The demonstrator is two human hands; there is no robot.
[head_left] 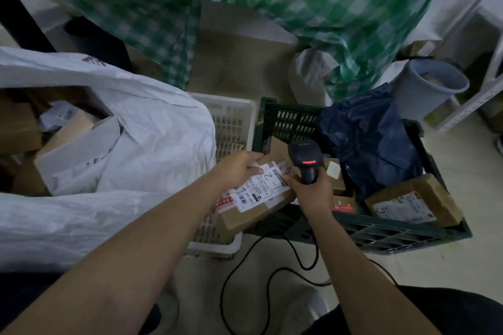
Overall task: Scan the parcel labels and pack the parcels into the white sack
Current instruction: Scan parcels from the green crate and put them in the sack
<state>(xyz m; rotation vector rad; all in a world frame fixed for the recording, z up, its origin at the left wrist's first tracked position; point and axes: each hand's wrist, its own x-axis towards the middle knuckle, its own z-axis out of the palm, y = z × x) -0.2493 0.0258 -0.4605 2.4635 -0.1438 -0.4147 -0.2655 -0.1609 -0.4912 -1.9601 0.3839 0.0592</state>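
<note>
Over crates, hands [239,168] hold parcel [253,198], scanner [306,163].

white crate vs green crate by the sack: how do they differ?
The white crate is pale plastic; the green crate is dark green. The white crate sits on the left, pressed against the white sack; the green crate stands to the right, apart from it. The green crate holds a dark blue bag and a labelled box; the white crate's inside is mostly hidden. Both have slotted walls.

- Your left hand [239,168] reaches toward one o'clock, thumb and fingers clamped on something flat.
- Your right hand [310,187] points toward eleven o'clock, fingers wrapped round a handle.
</note>
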